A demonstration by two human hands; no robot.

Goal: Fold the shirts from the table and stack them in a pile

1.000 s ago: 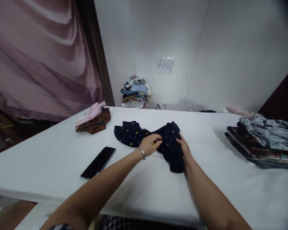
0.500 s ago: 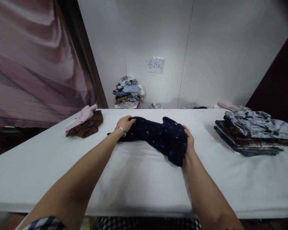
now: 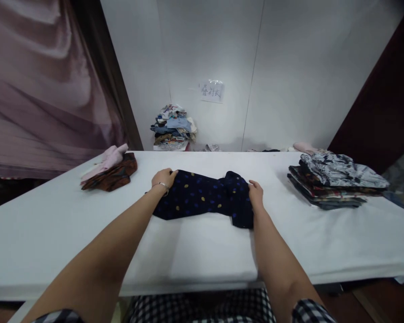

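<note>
A dark navy garment (image 3: 202, 195) with blue and yellow spots lies spread sideways across the middle of the white table (image 3: 205, 255). At its left end, my left hand (image 3: 164, 179), with a bracelet at the wrist, is closed on the upper edge. My right hand (image 3: 256, 195) grips the garment's right end, fingers partly hidden by the cloth. Both hands are low at the table surface.
Folded clothes (image 3: 336, 179) are stacked on the right. At the left lie a brown patterned garment (image 3: 116, 175) and a pink one (image 3: 109, 159). Behind the table, more clothes (image 3: 175, 125) are piled against the wall, below a paper sign (image 3: 212, 91).
The garment now lies flatter and wider, its left part spread nearer to me. My left hand has moved slightly left and down with it, and the view has shifted a little right.
</note>
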